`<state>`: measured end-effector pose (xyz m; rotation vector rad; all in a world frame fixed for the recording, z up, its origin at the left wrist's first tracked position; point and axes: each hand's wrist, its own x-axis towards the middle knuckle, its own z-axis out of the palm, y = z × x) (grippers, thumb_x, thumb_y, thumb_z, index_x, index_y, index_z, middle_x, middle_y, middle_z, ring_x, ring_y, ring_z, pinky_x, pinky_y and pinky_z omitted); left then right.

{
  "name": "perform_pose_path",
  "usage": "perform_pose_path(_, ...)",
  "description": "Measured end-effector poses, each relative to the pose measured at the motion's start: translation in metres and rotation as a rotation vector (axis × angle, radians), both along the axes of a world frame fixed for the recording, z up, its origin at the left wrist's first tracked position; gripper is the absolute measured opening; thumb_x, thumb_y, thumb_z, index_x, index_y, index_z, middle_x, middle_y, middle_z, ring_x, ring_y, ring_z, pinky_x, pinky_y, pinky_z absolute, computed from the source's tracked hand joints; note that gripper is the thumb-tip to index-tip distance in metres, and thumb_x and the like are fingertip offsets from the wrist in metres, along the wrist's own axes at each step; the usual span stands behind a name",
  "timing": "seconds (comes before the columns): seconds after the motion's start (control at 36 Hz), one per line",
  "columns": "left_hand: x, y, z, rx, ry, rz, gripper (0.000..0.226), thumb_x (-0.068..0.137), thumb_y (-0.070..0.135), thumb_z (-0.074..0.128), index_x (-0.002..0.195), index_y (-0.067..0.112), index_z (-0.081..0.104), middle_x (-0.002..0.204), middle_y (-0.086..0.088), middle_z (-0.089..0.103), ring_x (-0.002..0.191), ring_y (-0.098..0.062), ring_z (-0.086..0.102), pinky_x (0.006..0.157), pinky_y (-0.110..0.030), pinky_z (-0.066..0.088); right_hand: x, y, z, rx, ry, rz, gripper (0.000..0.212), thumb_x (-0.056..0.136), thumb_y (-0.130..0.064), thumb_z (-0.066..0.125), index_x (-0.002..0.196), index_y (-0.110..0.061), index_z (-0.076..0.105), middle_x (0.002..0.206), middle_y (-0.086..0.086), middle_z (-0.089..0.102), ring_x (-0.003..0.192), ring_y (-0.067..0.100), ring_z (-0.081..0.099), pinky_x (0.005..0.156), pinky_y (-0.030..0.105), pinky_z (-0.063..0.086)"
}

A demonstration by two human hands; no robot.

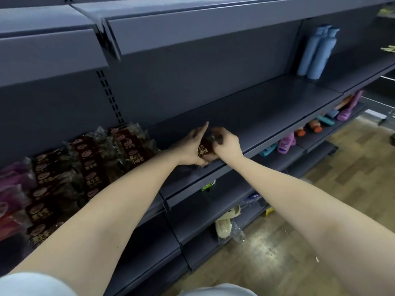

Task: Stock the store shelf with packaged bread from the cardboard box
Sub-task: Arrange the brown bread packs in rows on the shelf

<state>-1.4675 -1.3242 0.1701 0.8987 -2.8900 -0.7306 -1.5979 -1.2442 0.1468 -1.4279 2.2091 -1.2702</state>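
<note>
Head view:
- The left hand [190, 146] is cupping the left side of a dark brown bread packet [205, 152], its fingers lying mostly straight and pointing toward the far back panel, its thumb hooking round the packet's near end.
- The right hand [227, 144] is gripping the same packet from the right, its fingers curling over the far top end.
- The bread packet is sitting between the two hands, at the near front edge of the grey middle shelf [256, 116], with its pale printed lettering facing up.
- To the left on that shelf level, a row of matching brown bread packets [92, 165] is standing packed together, leaning back.
- Further left, purple and red packets [12, 189] are lying at the frame's edge.
- Two pale blue bottles [318, 52] are standing upright at the far right end of the shelf.
- Coloured slippers [286, 144] are lying along the shelf below, and a beige pair [224, 223] is resting on a lower one.
- Both bare forearms are reaching in from the near edge, above a wood-patterned floor [320, 210].
</note>
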Motion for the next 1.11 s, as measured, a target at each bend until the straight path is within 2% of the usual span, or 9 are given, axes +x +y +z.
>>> perform_pose_path(0.11,0.010,-0.005,-0.008,0.030,0.002,0.084,0.123,0.072,0.033,0.082,0.151,0.032,-0.012,0.146,-0.011,0.042,0.125,-0.027,0.050,0.103,-0.039,0.044,-0.001,-0.002,0.010,-0.055,-0.190,-0.070,0.049,0.079,0.006,0.046,0.122,-0.015,0.056,0.097,0.002,0.064,0.087,0.014,0.058,0.061,0.006,0.040)
perform_pose_path(0.19,0.018,-0.006,-0.006,0.051,0.129,0.113,0.116,0.071,0.026,0.082,0.153,0.031,0.000,0.147,-0.011,0.039,0.130,-0.025,0.045,0.107,-0.040,0.040,0.004,-0.006,0.015,-0.108,-0.260,-0.079,0.047,0.080,0.008,0.043,0.119,-0.015,0.057,0.093,-0.001,0.061,0.084,0.010,0.055,0.057,0.000,0.039)
perform_pose_path(0.31,0.025,-0.012,0.002,0.191,0.393,0.344,0.112,0.071,0.017,0.083,0.153,0.028,0.007,0.142,-0.007,0.046,0.126,-0.022,0.049,0.107,-0.041,0.039,0.006,-0.014,0.022,-0.174,-0.338,-0.139,0.049,0.079,0.010,0.040,0.115,-0.019,0.055,0.098,0.003,0.063,0.090,0.015,0.058,0.062,0.006,0.042)
perform_pose_path(0.39,0.034,-0.017,0.006,0.381,0.464,0.488,0.104,0.077,0.013,0.079,0.153,0.018,0.009,0.123,-0.008,0.063,0.108,-0.020,0.061,0.097,-0.038,0.049,0.008,-0.021,0.026,-0.183,-0.370,-0.147,0.055,0.076,0.012,0.034,0.115,-0.021,0.053,0.102,0.007,0.062,0.092,0.018,0.058,0.055,0.000,0.039)
perform_pose_path(0.5,0.053,-0.010,0.013,0.536,0.534,0.477,0.062,0.081,-0.003,0.070,0.138,0.000,0.044,0.094,-0.011,0.065,0.082,-0.016,0.063,0.070,-0.019,0.055,0.019,-0.027,0.031,-0.170,-0.344,-0.077,0.053,0.077,0.013,0.036,0.117,-0.017,0.053,0.097,0.004,0.060,0.090,0.017,0.057,0.063,0.006,0.042)
perform_pose_path(0.56,0.063,-0.005,0.014,0.529,0.540,0.502,0.052,0.082,-0.004,0.068,0.130,-0.002,0.050,0.087,-0.006,0.062,0.078,-0.013,0.061,0.066,-0.014,0.054,0.027,-0.029,0.031,-0.170,-0.333,-0.058,0.050,0.078,0.011,0.038,0.117,-0.016,0.053,0.094,0.002,0.060,0.090,0.016,0.057,0.072,0.017,0.044)
perform_pose_path(0.69,0.089,0.002,0.010,0.419,0.507,0.613,0.044,0.080,0.002,0.073,0.122,-0.002,0.058,0.106,-0.012,0.063,0.086,-0.016,0.061,0.057,-0.009,0.052,0.057,-0.034,0.029,-0.170,-0.299,-0.018,0.047,0.078,0.013,0.040,0.115,-0.012,0.055,0.087,-0.001,0.060,0.086,0.014,0.056,0.074,0.017,0.044)
perform_pose_path(0.92,0.135,0.013,0.014,0.398,0.424,0.703,0.045,0.077,0.012,0.078,0.118,0.005,0.062,0.118,-0.010,0.061,0.097,-0.019,0.063,0.067,-0.019,0.056,0.099,-0.037,0.026,-0.168,-0.335,-0.040,0.047,0.077,0.017,0.039,0.115,-0.006,0.054,0.095,0.003,0.061,0.086,0.011,0.052,0.069,0.009,0.035)
perform_pose_path(1.11,0.168,0.026,0.015,0.007,0.252,0.771,0.039,0.086,0.028,0.070,0.122,0.017,0.060,0.119,0.002,0.061,0.109,-0.014,0.056,0.084,-0.019,0.038,0.125,-0.035,0.023,-0.144,-0.304,0.036,0.043,0.078,0.016,0.042,0.113,-0.005,0.055,0.097,0.008,0.064,0.083,0.012,0.051,0.067,0.006,0.032)
